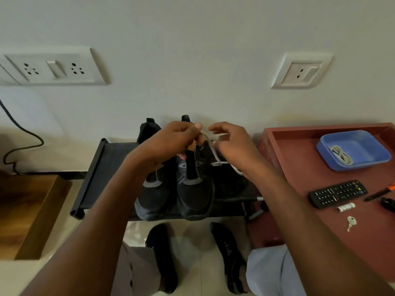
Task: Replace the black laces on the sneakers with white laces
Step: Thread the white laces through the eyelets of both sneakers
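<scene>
Two black sneakers stand side by side on a black rack (100, 167) against the wall, toes toward me. Over the right sneaker (195, 195), near its top eyelets, both hands work on a white lace (213, 152). My left hand (171, 144) pinches one part of the lace between thumb and fingers. My right hand (232, 144) pinches the other part. The lace runs down from my fingers to a loop on the sneaker's right side. A loose black lace (211, 201) hangs over that sneaker's right flank. The left sneaker (152, 197) is partly hidden by my left forearm.
A reddish-brown table (299, 174) stands at the right with a blue tray (363, 161) holding another white lace (341, 154), a remote (337, 193), a battery, a key and a pen. A wooden box (32, 212) sits at the left. My socked feet are on the tiled floor below the rack.
</scene>
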{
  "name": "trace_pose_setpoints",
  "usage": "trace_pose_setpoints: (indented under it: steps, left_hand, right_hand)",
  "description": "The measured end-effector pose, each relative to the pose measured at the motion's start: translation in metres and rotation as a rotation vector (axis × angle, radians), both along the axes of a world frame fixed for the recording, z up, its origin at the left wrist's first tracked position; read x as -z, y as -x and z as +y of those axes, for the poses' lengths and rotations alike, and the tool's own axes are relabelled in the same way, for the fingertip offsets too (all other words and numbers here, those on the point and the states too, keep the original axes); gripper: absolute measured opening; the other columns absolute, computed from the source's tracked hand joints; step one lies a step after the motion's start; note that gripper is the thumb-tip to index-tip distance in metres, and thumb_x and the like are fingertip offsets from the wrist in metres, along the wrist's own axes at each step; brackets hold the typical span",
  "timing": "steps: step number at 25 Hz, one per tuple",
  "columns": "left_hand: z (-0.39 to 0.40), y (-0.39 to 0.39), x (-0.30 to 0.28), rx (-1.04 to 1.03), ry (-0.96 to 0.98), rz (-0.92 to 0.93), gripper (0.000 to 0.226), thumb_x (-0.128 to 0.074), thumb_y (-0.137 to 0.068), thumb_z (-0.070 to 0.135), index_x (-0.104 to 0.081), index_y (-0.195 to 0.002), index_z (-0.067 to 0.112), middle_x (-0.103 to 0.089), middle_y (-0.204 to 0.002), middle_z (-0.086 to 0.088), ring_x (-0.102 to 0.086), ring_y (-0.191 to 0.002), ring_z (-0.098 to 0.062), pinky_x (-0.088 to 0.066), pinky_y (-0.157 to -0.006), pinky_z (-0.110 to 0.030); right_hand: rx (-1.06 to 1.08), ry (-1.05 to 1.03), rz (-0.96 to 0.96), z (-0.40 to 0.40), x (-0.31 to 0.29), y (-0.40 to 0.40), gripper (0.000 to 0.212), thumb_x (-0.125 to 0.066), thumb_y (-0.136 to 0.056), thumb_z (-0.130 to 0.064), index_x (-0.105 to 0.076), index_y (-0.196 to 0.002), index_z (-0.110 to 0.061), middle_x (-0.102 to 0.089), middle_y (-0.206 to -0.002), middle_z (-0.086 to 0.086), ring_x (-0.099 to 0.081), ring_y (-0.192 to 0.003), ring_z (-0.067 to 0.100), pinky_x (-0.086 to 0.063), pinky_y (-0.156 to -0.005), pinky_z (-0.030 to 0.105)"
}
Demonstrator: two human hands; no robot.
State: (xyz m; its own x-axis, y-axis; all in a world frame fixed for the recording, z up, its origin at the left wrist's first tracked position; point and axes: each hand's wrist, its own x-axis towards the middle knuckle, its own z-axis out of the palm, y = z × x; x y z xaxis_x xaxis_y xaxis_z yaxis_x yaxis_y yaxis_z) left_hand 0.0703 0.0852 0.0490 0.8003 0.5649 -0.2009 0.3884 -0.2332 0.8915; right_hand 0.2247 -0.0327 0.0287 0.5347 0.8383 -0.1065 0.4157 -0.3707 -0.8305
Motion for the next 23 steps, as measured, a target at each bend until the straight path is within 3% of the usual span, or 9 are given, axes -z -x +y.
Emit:
trace_pose_setpoints:
  steps: [2, 3, 5, 7, 9, 13, 16, 20, 23]
  left_hand:
    - [0.000, 0.002, 0.002, -0.110, -0.038, -0.021, 0.044, -0.046, -0.109, 0.040, -0.071, -0.089, 0.010, -0.061, -0.063, 0.009, -0.053, -0.060, -0.008, -0.048, -0.058, -0.029]
    - [0.000, 0.004, 0.003, -0.178, -0.060, -0.016, 0.043, -0.048, -0.109, 0.040, -0.070, -0.088, 0.009, -0.056, -0.055, 0.012, -0.048, -0.054, -0.009, -0.045, -0.056, -0.029]
    - [0.001, 0.011, 0.005, -0.283, -0.067, -0.003, 0.043, -0.050, -0.108, 0.041, -0.069, -0.086, 0.009, -0.048, -0.053, 0.009, -0.043, -0.052, -0.012, -0.042, -0.054, -0.029]
    - [-0.002, 0.022, 0.008, -0.328, -0.024, 0.020, 0.042, -0.047, -0.109, 0.037, -0.070, -0.089, 0.008, -0.045, -0.061, 0.002, -0.042, -0.057, -0.013, -0.042, -0.056, -0.029]
    - [-0.008, 0.033, 0.013, -0.320, 0.026, 0.077, 0.038, -0.044, -0.110, 0.030, -0.073, -0.096, 0.009, -0.046, -0.068, -0.002, -0.043, -0.061, -0.014, -0.043, -0.058, -0.029]
    - [-0.016, 0.042, 0.022, -0.289, 0.011, 0.120, 0.015, -0.060, -0.103, 0.019, -0.075, -0.102, 0.015, -0.063, -0.074, -0.007, -0.054, -0.063, -0.016, -0.046, -0.055, -0.023]
    - [-0.012, 0.030, 0.022, -0.304, 0.113, -0.007, 0.013, -0.073, -0.095, 0.015, -0.068, -0.104, 0.007, -0.074, -0.080, -0.012, -0.066, -0.064, -0.016, -0.051, -0.055, -0.022]
    - [-0.013, 0.013, 0.021, -0.307, 0.194, -0.027, 0.006, -0.069, -0.097, 0.010, -0.070, -0.099, 0.004, -0.077, -0.083, -0.013, -0.070, -0.068, -0.018, -0.058, -0.059, -0.023]
    - [-0.017, 0.004, 0.024, -0.283, 0.233, 0.017, 0.008, -0.061, -0.100, 0.002, -0.069, -0.101, 0.001, -0.077, -0.087, -0.018, -0.072, -0.072, -0.020, -0.060, -0.064, -0.026]
  right_hand:
    - [-0.035, -0.083, 0.340, 0.005, -0.005, 0.011, 0.012, -0.065, -0.101, -0.016, -0.077, -0.097, -0.017, -0.077, -0.085, 0.001, -0.073, -0.079, 0.011, -0.058, -0.077, 0.024]
    - [-0.022, -0.086, 0.297, 0.005, -0.003, 0.011, 0.021, -0.065, -0.103, -0.025, -0.078, -0.089, -0.015, -0.072, -0.070, -0.001, -0.068, -0.066, 0.012, -0.055, -0.071, 0.026]
    - [0.038, -0.034, -0.051, 0.005, 0.009, -0.001, 0.039, -0.066, -0.100, -0.045, -0.077, -0.075, -0.017, -0.065, -0.058, -0.005, -0.060, -0.055, 0.012, -0.049, -0.063, 0.030]
    - [0.081, 0.044, -0.319, 0.002, 0.015, -0.012, 0.050, -0.064, -0.097, -0.057, -0.073, -0.066, -0.019, -0.066, -0.057, -0.005, -0.062, -0.055, 0.012, -0.047, -0.057, 0.029]
    - [0.071, 0.129, -0.393, 0.001, 0.017, -0.019, 0.050, -0.063, -0.096, -0.061, -0.074, -0.069, -0.020, -0.068, -0.062, -0.004, -0.066, -0.061, 0.016, -0.049, -0.059, 0.030]
    - [-0.253, 0.151, 0.078, 0.007, 0.009, -0.009, 0.012, -0.076, -0.095, -0.030, -0.079, -0.107, -0.028, -0.078, -0.103, -0.009, -0.071, -0.103, 0.006, -0.054, -0.096, 0.030]
    - [-0.372, 0.161, 0.341, 0.006, 0.004, 0.001, 0.026, -0.078, -0.094, -0.022, -0.074, -0.120, -0.021, -0.080, -0.106, -0.003, -0.074, -0.104, 0.008, -0.052, -0.088, 0.025]
    - [-0.217, 0.139, 0.317, -0.002, 0.002, -0.011, 0.011, -0.076, -0.095, -0.015, -0.078, -0.103, -0.008, -0.079, -0.082, 0.008, -0.077, -0.079, 0.018, -0.057, -0.073, 0.026]
    - [-0.239, 0.205, 0.282, -0.007, 0.004, -0.014, 0.017, -0.078, -0.093, -0.014, -0.075, -0.110, -0.014, -0.081, -0.092, 0.004, -0.079, -0.090, 0.020, -0.053, -0.077, 0.030]
